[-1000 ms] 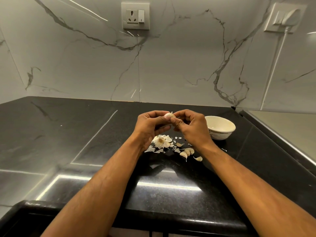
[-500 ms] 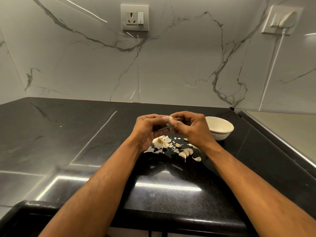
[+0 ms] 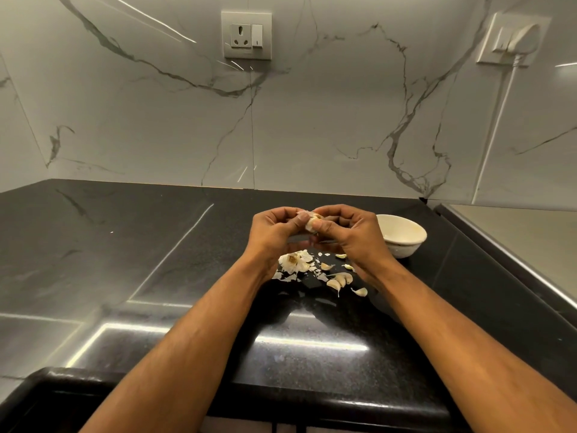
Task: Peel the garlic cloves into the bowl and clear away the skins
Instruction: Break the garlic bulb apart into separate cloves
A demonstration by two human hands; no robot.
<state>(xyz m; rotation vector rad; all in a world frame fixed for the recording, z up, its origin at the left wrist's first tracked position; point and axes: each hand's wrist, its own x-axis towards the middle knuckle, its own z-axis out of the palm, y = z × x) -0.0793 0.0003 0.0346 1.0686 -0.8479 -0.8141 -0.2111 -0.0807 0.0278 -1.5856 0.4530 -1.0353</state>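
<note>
Centre of the frame, just above the black countertop: the left hand and right hand meet fingertip to fingertip, both pinching 1 garlic clove between thumbs and curled fingers. Right of the right hand sits the white bowl, partly hidden behind it, what it holds not visible from here. Below the hands, the broken garlic head lies among loose skins and a few unpeeled cloves on the counter, lower centre.

Pale clove above skins
</note>
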